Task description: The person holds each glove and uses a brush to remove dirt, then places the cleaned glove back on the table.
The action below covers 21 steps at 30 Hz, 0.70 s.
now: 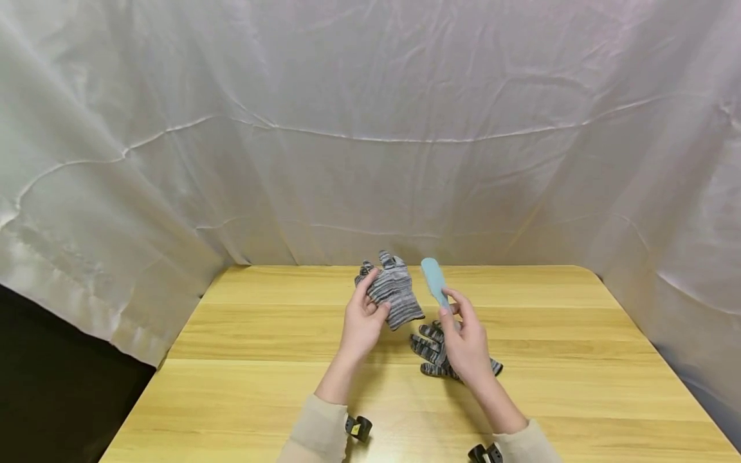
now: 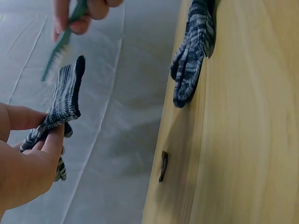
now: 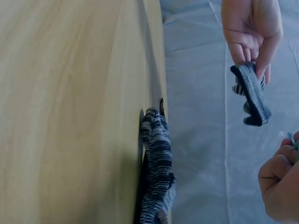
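My left hand (image 1: 361, 328) pinches a grey-and-black knitted glove (image 1: 397, 292) between thumb and fingers, holding it up over the table. In the left wrist view its cuff (image 2: 67, 91) points toward the brush. My right hand (image 1: 467, 344) grips a light-blue brush (image 1: 433, 278) by the handle, its flat back facing the head camera. Pale bristles (image 2: 60, 57) show on its other side in the left wrist view, close to the cuff. Below my right hand a second matching glove (image 1: 429, 352) lies on the table, partly hidden by that hand.
The wooden table (image 1: 243, 386) has its far edge against a hanging grey cloth (image 1: 370, 193), which also drapes down both sides. A small dark item (image 2: 163, 166) lies near the table's edge in the left wrist view. Black straps with devices (image 1: 360, 428) sit at both wrists.
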### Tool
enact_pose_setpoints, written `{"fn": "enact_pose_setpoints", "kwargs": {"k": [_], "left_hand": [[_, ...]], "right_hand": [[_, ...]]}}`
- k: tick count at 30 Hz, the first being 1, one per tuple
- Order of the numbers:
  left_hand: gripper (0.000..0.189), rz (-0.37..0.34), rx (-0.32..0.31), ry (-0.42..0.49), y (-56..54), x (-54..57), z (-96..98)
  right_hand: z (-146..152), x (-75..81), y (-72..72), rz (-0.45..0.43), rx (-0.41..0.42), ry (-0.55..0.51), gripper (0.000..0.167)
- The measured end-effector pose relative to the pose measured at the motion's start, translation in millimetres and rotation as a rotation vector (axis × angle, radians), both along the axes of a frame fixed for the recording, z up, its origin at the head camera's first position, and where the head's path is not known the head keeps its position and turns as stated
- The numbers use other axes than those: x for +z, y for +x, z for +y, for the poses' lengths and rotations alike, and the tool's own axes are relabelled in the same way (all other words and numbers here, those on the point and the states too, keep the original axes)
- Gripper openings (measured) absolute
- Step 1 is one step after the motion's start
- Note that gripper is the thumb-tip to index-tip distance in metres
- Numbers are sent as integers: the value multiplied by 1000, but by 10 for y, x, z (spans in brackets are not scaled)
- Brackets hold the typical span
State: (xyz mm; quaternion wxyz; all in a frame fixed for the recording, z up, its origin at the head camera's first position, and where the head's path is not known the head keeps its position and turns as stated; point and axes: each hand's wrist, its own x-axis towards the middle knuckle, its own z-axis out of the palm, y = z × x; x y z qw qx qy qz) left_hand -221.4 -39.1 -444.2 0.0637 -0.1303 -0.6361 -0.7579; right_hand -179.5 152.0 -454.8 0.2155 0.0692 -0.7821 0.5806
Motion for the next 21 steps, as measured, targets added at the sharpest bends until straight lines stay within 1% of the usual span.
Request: {"fn": "enact_pose_setpoints", "kwargs": {"k": [4,7,13,18,21], "left_hand": [[72,17,-41,-46,-5,-15,-19],[71,10,-66,-67,-1,-24,-21],[68,7,-82,-97,3,-24,-32],[67,8,-89,-106,15,-13,-40],[67,-11,-89,-107,22,0,-42]], "right_hand": [[-49,-15,17,147,14,109,44],[-96,-43,34,199,15,182,46],[-170,-103,65,226,48,266,47],[-202,-137,71,245,95,292,47],[-212,-155,77,243,103,310,47]]}}
